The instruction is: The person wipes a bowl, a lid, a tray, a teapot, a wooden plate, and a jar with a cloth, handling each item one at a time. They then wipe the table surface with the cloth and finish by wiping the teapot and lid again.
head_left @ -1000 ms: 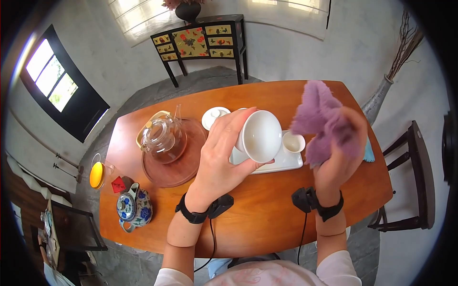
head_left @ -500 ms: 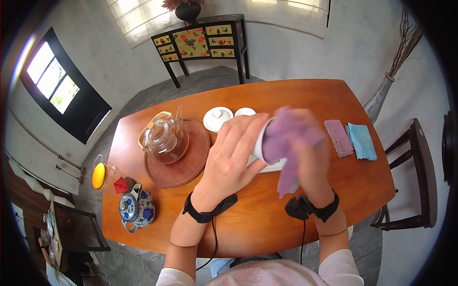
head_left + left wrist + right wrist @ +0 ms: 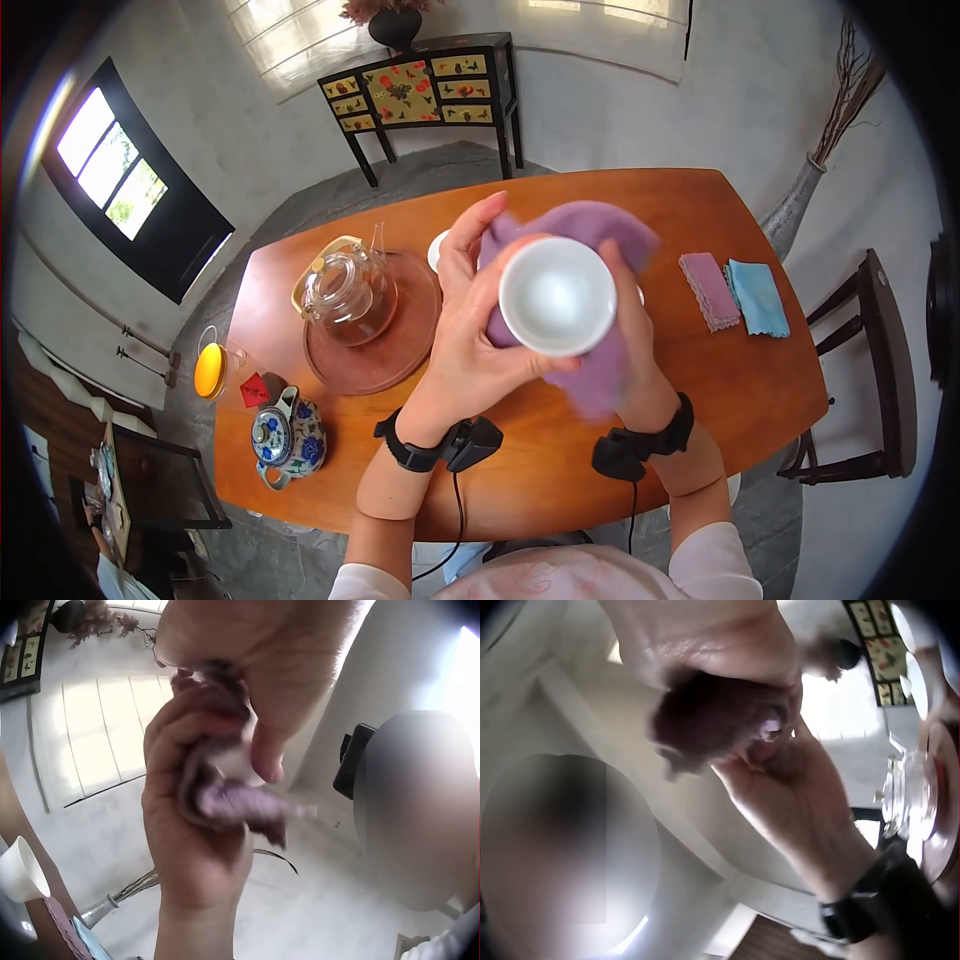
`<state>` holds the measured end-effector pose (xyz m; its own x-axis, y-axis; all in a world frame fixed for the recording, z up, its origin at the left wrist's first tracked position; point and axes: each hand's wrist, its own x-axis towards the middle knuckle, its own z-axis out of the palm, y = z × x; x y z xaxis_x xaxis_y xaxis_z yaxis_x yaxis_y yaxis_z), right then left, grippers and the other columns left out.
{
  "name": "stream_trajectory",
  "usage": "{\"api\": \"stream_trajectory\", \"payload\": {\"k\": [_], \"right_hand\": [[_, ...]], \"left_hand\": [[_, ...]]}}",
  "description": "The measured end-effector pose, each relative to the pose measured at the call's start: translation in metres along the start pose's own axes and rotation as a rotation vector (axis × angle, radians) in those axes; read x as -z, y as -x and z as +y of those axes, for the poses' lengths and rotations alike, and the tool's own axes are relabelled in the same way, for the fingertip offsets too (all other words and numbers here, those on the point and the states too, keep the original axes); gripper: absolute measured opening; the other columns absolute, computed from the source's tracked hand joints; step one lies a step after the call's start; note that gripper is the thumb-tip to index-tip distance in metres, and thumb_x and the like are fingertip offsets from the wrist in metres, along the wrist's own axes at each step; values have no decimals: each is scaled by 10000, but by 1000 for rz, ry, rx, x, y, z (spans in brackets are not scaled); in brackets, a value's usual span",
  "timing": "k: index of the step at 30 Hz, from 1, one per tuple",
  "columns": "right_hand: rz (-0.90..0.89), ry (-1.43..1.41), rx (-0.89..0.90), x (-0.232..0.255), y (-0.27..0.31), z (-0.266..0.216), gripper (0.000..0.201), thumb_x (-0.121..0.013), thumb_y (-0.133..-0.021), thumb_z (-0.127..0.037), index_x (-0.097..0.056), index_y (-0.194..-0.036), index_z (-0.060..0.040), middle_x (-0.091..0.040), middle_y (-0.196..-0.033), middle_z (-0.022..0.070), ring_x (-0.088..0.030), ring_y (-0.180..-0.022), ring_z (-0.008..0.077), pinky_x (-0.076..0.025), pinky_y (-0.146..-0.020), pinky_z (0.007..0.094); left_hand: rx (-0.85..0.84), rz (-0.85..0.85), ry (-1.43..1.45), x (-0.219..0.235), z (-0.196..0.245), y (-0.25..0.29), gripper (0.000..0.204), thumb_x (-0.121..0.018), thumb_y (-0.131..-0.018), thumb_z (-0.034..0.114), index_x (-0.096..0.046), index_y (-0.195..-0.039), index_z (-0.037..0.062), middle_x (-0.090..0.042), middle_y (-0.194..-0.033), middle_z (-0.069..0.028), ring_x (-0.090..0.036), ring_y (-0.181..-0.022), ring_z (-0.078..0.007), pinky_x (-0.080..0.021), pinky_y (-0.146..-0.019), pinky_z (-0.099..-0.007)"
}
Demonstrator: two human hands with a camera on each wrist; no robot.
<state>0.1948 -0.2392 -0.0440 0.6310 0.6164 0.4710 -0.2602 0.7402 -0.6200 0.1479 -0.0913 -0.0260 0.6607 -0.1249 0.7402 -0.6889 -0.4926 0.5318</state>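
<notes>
Over the middle of the table point(image 3: 480, 500), my left hand point(image 3: 452, 345) holds a white porcelain tea bowl point(image 3: 557, 295), its opening facing the head camera and the thumb at the near rim. A purple cloth point(image 3: 600, 220) is spread behind the bowl's outside. My right hand point(image 3: 638, 345) grips this cloth point(image 3: 240, 802) against the bowl's right side; in the left wrist view the fingers curl round its bunched folds. Behind my left hand shows the edge of a white lid point(image 3: 436, 250). The hands and cloth hide most of the white tray.
To the left, a glass teapot point(image 3: 350, 295) stands on a round wooden tray point(image 3: 320, 365). A blue-flowered teapot point(image 3: 288, 440), a red-labelled item point(image 3: 256, 390) and a yellow-lidded glass jar point(image 3: 209, 370) are nearer. Pink point(image 3: 710, 290) and light blue point(image 3: 757, 298) folded cloths lie on the right.
The right hand has brought the purple cloth in from the right, pushed it into the bowl, then moved it to the bowl's outside. The left hand has turned the bowl's opening toward the head camera.
</notes>
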Motion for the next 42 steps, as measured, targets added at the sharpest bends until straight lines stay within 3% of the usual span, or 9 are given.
{"api": "stream_trajectory", "payload": {"k": [1,2,5,14,25,29,35,39,42], "right_hand": [[-227,-442,-194,0,-2,-7,438,-453,-957,-380,-474,-1225,-34,-569,-1123,60,-570,-991,155,-490,-803,280],[224,-212,-167,-12,6,-6,395,-449,-956,-406,-525,-1141,-65,-605,-1028,40,-596,-904,120,-496,-783,276],[489,131,-188,-48,5,-22,389,-414,-972,-393,-521,-1153,-66,-599,-1049,36,-590,-928,114,-493,-795,269],[246,1145,396,-34,18,9,497,-527,-895,-121,-360,-1325,62,-420,-1330,185,-423,-1222,228,-331,-1013,339],[522,264,-105,-44,1,-32,366,-498,-943,-287,-525,-1182,-10,-609,-1077,66,-597,-952,115,-502,-795,272],[420,377,-97,-23,2,-27,366,-508,-941,-282,-527,-1177,-3,-612,-1066,59,-601,-924,112,-502,-767,266],[46,1773,664,-28,5,11,615,-650,-746,-172,-459,-1318,-53,-415,-1314,254,-404,-1220,409,-332,-1018,389],[-36,1788,822,-11,-4,9,549,-624,-807,-214,-468,-1303,-35,-448,-1306,217,-451,-1195,361,-361,-1000,396],[350,401,133,-9,-6,1,359,-507,-938,-303,-543,-1157,-20,-603,-1065,68,-606,-920,151,-504,-781,314]], "left_hand": [[-2,0,7,0,-1,0,815,-837,-538,487,-577,-1194,81,-253,-1418,-187,-258,-1291,-339,-236,-1048,-463],[5,-18,49,1,-1,0,821,-843,-528,481,-576,-1196,86,-243,-1427,-188,-257,-1293,-337,-237,-1043,-466],[34,0,124,-1,-1,0,806,-862,-519,430,-576,-1192,90,-264,-1426,-183,-275,-1283,-335,-257,-1025,-463],[-74,350,-286,-13,-6,0,608,-818,-545,184,-589,-1086,30,-465,-1278,-154,-398,-1186,-343,-322,-973,-434],[19,321,57,-13,24,-3,665,-829,-554,356,-623,-1094,28,-474,-1287,-134,-405,-1210,-291,-278,-1052,-447],[-298,27,-655,2,26,2,208,-752,-680,199,-699,-856,102,-636,-895,-6,-535,-1046,-212,-167,-1067,-558],[287,289,246,6,1,7,115,-695,-774,67,-673,-873,13,-629,-786,-41,-579,-832,-175,-311,-1025,-384],[440,197,541,9,11,8,110,-651,-825,31,-668,-922,-19,-648,-838,-63,-564,-852,-149,-386,-897,-270],[-10,102,29,8,7,-1,147,-692,-756,78,-699,-903,71,-656,-837,-24,-560,-905,-175,-350,-965,-401]]}}
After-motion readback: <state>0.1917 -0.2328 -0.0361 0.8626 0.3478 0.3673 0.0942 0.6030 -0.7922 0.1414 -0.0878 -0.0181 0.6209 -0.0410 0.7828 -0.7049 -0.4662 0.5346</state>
